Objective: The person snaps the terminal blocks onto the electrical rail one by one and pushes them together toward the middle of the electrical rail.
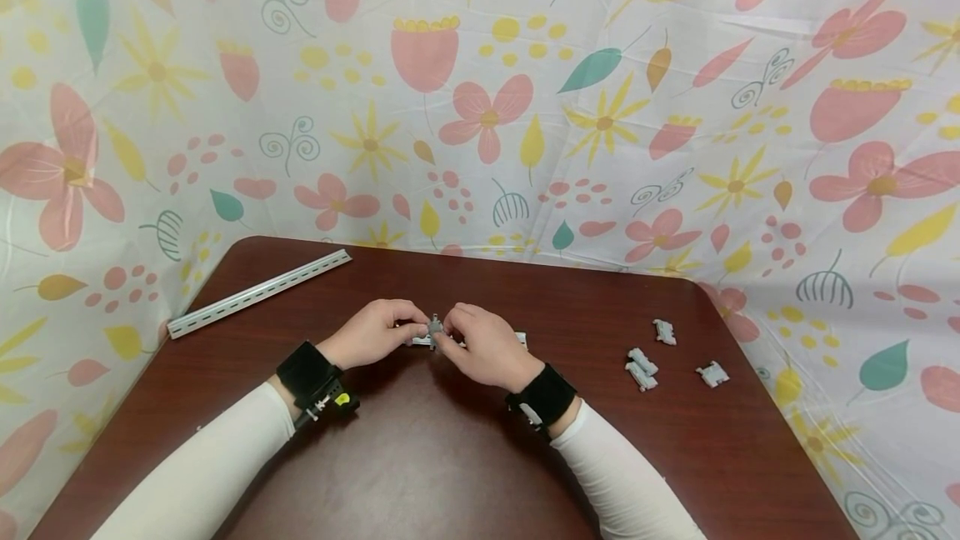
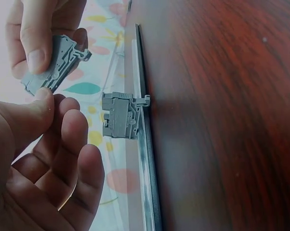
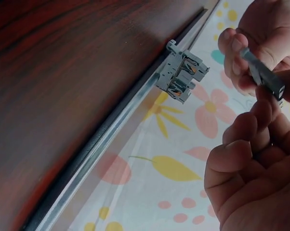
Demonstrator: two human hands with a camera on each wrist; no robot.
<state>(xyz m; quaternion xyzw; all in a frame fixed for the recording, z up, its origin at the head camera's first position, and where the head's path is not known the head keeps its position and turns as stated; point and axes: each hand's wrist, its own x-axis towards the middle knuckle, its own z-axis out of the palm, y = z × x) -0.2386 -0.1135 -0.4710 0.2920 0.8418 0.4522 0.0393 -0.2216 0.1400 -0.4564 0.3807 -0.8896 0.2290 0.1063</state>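
Grey block (image 2: 64,54), partly covered by pinching hands (image 1: 375,334) (image 1: 491,346), rail (image 1: 521,340) half-hidden behind

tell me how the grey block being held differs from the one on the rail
The held block is off the rail; the mounted block sits on it. The left grip and right grip pinch the held block, while neither touches the mounted block. Both are grey, with a small hooked end.
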